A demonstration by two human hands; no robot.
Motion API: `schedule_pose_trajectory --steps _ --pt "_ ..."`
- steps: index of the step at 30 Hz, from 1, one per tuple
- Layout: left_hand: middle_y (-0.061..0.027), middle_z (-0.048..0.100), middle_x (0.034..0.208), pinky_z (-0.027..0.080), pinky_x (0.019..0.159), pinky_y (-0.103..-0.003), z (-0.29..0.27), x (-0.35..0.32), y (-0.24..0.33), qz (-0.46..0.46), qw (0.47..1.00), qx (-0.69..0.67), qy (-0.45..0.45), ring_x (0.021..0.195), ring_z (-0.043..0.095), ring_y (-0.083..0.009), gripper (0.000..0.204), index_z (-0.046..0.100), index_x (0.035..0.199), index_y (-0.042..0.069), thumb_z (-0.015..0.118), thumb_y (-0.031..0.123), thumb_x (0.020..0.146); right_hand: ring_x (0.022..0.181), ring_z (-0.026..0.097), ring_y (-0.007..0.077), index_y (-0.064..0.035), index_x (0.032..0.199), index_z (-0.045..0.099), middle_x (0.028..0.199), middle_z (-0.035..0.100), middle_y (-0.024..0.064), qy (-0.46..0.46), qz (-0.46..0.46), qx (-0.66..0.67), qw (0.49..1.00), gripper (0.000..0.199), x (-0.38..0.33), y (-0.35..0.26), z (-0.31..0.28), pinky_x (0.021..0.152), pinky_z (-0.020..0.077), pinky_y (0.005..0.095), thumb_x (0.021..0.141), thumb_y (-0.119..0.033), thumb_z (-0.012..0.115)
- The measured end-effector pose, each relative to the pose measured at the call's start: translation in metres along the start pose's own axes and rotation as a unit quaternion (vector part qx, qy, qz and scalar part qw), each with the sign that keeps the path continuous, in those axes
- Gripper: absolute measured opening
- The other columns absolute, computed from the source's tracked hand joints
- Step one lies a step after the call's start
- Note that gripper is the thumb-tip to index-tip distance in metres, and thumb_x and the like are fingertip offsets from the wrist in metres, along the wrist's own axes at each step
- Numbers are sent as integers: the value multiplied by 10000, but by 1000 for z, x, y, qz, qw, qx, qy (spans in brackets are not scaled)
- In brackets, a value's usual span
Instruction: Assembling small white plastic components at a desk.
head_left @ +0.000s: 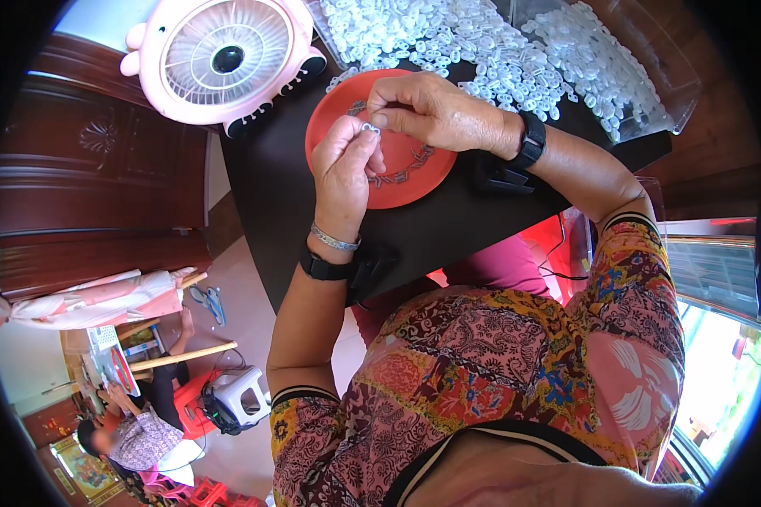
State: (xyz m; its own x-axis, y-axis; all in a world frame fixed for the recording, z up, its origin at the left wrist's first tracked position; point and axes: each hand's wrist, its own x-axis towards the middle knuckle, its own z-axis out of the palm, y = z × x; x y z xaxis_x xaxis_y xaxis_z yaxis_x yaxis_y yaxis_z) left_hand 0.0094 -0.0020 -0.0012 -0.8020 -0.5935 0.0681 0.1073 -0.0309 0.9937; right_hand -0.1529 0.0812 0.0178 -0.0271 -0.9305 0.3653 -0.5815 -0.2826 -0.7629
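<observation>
Red plate (325,120): grey bits (397,177), 4 to 6 o'clock.
Left hand (345,156): pinched on clear piece (369,128), toward plate's 10 o'clock.
Right hand (427,110): fingertips nearly together, piece's 12 o'clock; contents can't tell.
Tip: brace left, small right moves.

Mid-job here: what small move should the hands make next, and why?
Probably brace the left hand and guide the right hand gently to the small white piece: the left pinches that piece, and the right is poised close beside it, above the red plate. Whether the right holds anything is too small to tell.
</observation>
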Motion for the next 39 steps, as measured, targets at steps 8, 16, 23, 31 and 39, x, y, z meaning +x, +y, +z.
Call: schedule_pose_trajectory --steps 8,16,23,31,39 --pt "-16 535 644 375 528 -204 6 -2 1 2 999 32 13 563 491 -73 145 541 789 29 484 114 893 643 520 158 -14 884 566 707 544 77 -6 10 -28 1000 134 -1 -2 -1 598 429 294 900 -145 585" --pt "-37 540 648 386 518 -215 -8 7 -4 -7 999 -9 41 552 507 -104 137 549 829 17 481 115 895 621 518 48 -4 899 607 696 554 -9 -11 134 151 979 239 3 9 -8 586 439 212 935 -236 568" --pt "-56 547 655 384 532 -238 -22 10 0 -10 993 -78 89 559 523 -136 143 543 831 19 481 133 889 718 607 214 -14 931 640 804 620 82 -38 -5 -107 994 118 0 16 -6 651 488 302 830 -71 616" --pt "-43 560 637 395 500 -215 -21 9 0 0 993 -79 82 520 515 -112 130 558 807 24 495 116 874 886 596 278 -44 911 642 872 601 84 -140 18 -301 943 154 -5 19 -11 735 490 377 781 -126 637" --pt "-67 573 690 406 551 -241 -17 7 -2 -39 998 -39 40 580 548 -145 158 550 839 20 474 151 881 821 604 299 -38 834 587 829 608 109 -155 91 -275 945 152 -2 24 -10 700 487 396 747 -133 668"
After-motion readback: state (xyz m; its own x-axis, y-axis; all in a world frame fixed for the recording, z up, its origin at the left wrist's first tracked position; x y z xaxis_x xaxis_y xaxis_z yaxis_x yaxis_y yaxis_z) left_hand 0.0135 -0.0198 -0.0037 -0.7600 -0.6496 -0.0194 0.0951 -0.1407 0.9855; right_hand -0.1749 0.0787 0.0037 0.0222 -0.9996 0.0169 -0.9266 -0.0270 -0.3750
